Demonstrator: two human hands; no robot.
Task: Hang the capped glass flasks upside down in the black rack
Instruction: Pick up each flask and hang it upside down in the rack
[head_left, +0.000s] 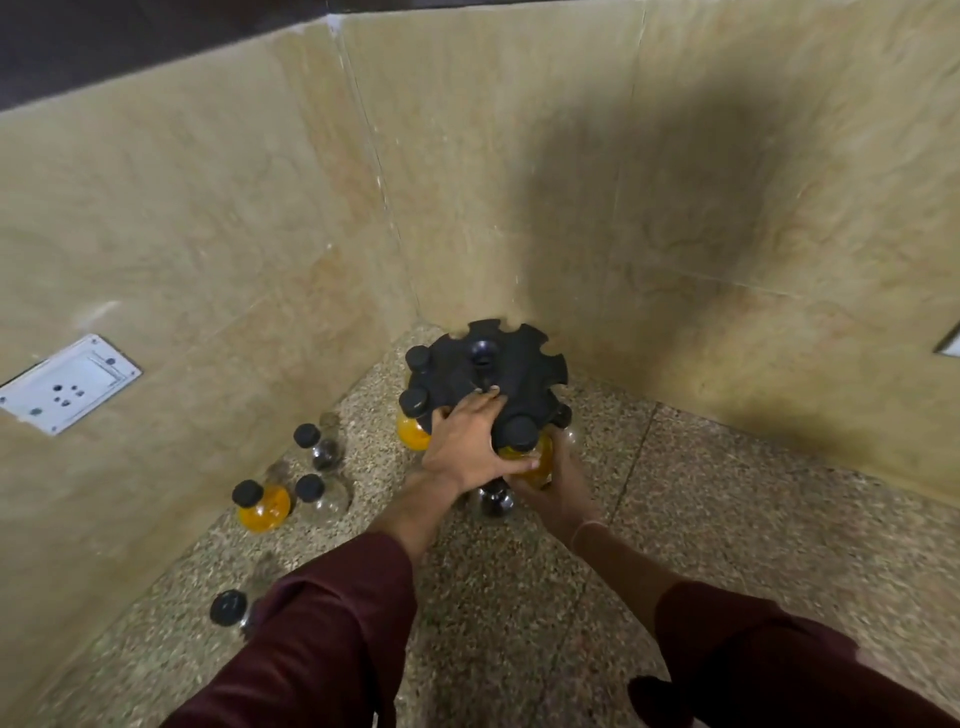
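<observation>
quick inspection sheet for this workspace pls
surface: speckled stone surface, in a wall corner
job's things: black round notched rack with capped flasks in its notches; orange-filled capped glass flask at its near edge; loose capped glass flasks standing left
clutter: nothing seen
grippers: left hand rests on the rack top; right hand holds the orange-filled flask from below
cables: nothing seen
surroundings: beige tiled walls; white wall socket, left

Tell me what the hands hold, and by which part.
The right hand grips an orange-filled flask by its round body; the left hand rests on top of the black rack.
</observation>
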